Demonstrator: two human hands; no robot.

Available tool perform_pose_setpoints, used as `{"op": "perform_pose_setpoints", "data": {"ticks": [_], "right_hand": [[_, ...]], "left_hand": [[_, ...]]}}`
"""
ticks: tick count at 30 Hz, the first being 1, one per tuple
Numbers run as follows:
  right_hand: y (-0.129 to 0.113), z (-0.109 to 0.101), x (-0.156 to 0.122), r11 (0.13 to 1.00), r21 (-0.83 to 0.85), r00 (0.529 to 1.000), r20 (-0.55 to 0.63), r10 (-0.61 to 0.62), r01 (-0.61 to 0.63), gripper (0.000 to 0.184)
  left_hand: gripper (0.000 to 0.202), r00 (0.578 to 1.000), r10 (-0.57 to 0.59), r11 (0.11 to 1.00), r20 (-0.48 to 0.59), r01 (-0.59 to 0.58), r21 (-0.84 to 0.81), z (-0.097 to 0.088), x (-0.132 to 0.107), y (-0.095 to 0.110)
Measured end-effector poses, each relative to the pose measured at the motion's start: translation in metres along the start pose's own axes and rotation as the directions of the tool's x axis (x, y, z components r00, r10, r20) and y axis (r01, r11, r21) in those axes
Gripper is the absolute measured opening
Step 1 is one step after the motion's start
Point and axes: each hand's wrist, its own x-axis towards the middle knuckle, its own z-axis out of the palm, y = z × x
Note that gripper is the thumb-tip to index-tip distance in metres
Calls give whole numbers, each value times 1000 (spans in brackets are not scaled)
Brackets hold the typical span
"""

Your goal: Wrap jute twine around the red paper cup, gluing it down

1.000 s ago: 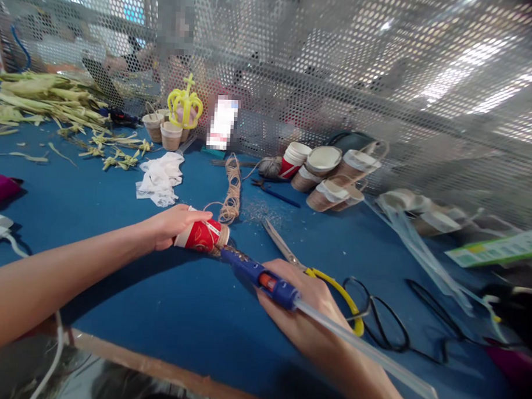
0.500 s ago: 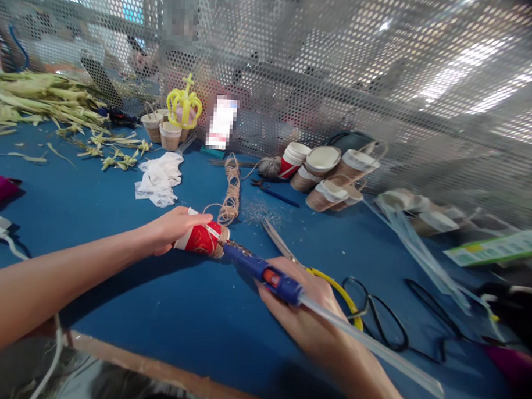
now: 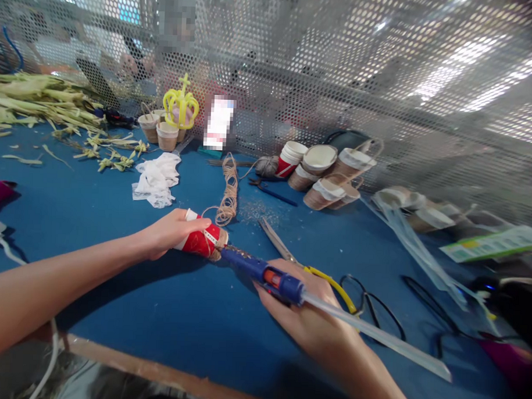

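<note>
A blue tabletop [image 3: 192,319] is backed by a perforated metal screen [image 3: 383,104]. By the fingers of the left hand [image 3: 169,234], a red paper cup [image 3: 198,240] is gripped on its side, the thumb being laid along its upper face and the other fingers largely hidden; whether the cup is rested on the table cannot be told. Just to the right of the cup, a blue glue gun [image 3: 252,269] is held in the right hand [image 3: 296,323], the fingers being curled beneath it and mostly hidden from view. Its nozzle is pointed at the cup's twine-wrapped narrow end; whether contact is made cannot be told. From its rear a long clear glue stick [image 3: 387,339] is extended. Just beyond the cup a loose hank of twine [image 3: 229,192] is laid. To the right of the cup, yellow-handled scissors [image 3: 280,245] are partly covered by the right hand. Beyond the cup and to its left, a crumpled white cloth [image 3: 157,177] is set down; farther off that way, a yellow crown [image 3: 181,104] is seen behind small pots [image 3: 167,136], and pale husks [image 3: 42,101] are heaped
</note>
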Motion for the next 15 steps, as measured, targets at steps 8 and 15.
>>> {"op": "perform_pose_setpoints", "data": {"ticks": [8,15], "right_hand": [[2,1,2,999,9,999,2,44,-44,6],[-1,-2,3,995,9,995,6,99,-99,8]], "left_hand": [[23,993,75,997,91,-74,-8,-4,-1,-4],[29,989,101,989,109,-111,95,-3,-1,-5]]}}
